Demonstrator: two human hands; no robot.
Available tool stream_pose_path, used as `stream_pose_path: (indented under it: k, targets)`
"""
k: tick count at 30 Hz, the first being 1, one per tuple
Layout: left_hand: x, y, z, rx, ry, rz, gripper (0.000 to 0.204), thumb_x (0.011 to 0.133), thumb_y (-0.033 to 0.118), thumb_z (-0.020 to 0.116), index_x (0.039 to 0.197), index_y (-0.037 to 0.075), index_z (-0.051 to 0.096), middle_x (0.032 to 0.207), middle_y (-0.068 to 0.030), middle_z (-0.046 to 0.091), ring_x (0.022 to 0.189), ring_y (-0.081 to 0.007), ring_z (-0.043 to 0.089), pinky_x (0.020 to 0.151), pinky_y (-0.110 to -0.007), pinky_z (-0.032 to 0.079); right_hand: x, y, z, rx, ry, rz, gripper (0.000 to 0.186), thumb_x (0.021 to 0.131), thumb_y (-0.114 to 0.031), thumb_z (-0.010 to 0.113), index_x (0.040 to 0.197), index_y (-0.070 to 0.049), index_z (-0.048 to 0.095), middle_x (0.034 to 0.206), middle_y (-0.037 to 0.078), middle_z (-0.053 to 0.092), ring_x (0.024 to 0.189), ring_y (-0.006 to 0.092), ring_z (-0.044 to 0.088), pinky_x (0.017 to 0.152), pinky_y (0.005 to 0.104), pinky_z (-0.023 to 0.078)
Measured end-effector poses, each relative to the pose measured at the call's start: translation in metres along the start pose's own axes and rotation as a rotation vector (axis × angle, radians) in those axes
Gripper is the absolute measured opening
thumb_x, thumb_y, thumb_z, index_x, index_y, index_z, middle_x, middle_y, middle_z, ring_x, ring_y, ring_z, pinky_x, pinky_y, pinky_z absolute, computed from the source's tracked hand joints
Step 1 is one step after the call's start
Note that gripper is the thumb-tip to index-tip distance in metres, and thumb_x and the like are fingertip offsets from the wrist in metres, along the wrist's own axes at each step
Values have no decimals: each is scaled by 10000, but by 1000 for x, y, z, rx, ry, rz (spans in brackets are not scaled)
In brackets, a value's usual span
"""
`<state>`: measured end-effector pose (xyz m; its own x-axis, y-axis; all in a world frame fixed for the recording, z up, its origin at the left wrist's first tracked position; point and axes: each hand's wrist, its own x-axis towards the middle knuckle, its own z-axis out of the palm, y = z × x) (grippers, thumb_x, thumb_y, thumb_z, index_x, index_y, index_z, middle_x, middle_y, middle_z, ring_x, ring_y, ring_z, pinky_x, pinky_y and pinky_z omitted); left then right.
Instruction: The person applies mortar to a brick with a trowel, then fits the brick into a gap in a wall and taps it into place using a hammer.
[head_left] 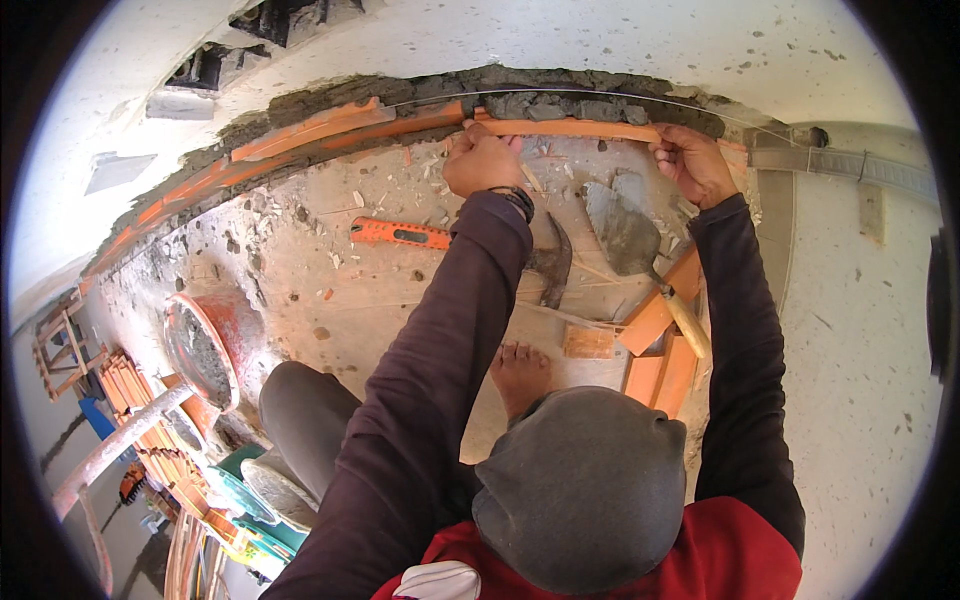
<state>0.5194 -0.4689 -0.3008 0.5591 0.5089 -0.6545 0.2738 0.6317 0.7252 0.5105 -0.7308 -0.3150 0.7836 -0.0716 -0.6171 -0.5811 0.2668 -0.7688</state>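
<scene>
A long, thin orange terracotta strip (575, 128) lies along the foot of the white wall, with grey mortar (560, 104) behind it. My left hand (483, 162) pinches its left end, fingers closed. At the right end, the fingers of my right hand (692, 165) close on the same strip. More orange strips (320, 130) run along the wall to the left, set in mortar. A taut pale string (600, 93) passes just above the held piece. Below my hands lie a pointing trowel (625, 230) with a wooden handle and a hammer (400, 233) with an orange grip.
Orange terracotta pieces (660, 320) are piled beside the trowel handle. My bare foot (520, 375) is on the debris-strewn floor (330, 220). A mortar-smeared bucket (240, 330) stands to the left, near stacked orange pieces (150, 425). Ridged pale conduit (850, 165) runs at the right.
</scene>
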Motion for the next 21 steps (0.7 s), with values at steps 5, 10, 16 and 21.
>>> stream_pose_path:
  k: [5, 10, 16, 21]
  targets:
    - [-4, 5, 6, 10, 22, -16, 294, 970, 201, 555, 1043, -84, 544, 941, -182, 606, 853, -284, 667, 778, -362, 594, 4, -3, 3, 17, 50, 51, 162, 930, -144, 590, 988, -1, 638, 774, 55, 625, 629, 103, 566, 535, 224, 500]
    - [10, -5, 6, -77, -40, -5, 365, 945, 287, 612, 944, -78, 590, 832, -137, 603, 768, -231, 668, 696, -321, 603, 8, -19, 18, -2, 80, 106, 141, 936, -130, 586, 995, -13, 638, 762, 48, 630, 598, 98, 564, 510, 220, 492]
    - [9, -2, 14, -28, -72, -127, 422, 938, 310, 622, 911, -109, 579, 842, -146, 607, 710, -226, 655, 657, -324, 600, 10, -21, 21, 35, 113, 104, 167, 917, -175, 643, 920, -8, 640, 738, 47, 617, 589, 116, 578, 524, 238, 540]
    - [11, 1, 12, -16, -174, -172, 496, 967, 369, 536, 1068, -116, 503, 1032, -205, 586, 907, -263, 642, 794, -318, 593, 15, -13, 17, 36, 67, 59, 197, 915, -194, 661, 948, -1, 634, 816, 60, 637, 689, 126, 611, 586, 249, 551]
